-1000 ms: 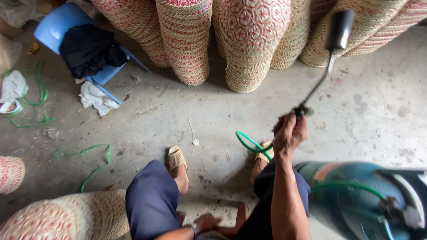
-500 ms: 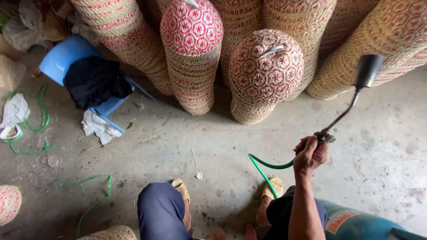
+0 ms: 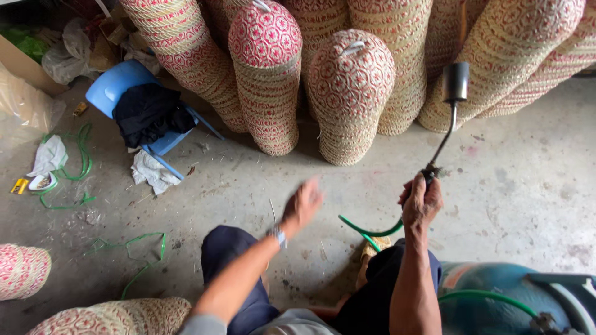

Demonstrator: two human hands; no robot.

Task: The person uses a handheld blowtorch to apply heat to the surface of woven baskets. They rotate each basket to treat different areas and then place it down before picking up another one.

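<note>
Nearest you, at the bottom right, a blue-green metal gas cylinder (image 3: 496, 298) lies partly cut off by the frame edge, with a thin green rubber hose (image 3: 372, 231) looping out past your knees; its run between your legs is hidden. Your right hand (image 3: 421, 201) is clamped around the grip of a long black metal gas torch (image 3: 448, 118), which rises up and away from the fist so its dark cylindrical head sits well beyond your fingers, just in front of the baskets. Your left hand (image 3: 302, 203) hangs in the air to the left of the torch, holding nothing, fingers loosely spread and blurred, so their exact pose is hard to read. Below both lies the bare grey concrete floor (image 3: 528, 180). Farther off stand tall stacks of red-and-cream woven baskets (image 3: 351, 87), their tops cropped by the frame. To the far left, a blue plastic chair (image 3: 118, 90) carries a dark cloth (image 3: 146, 115).
</note>
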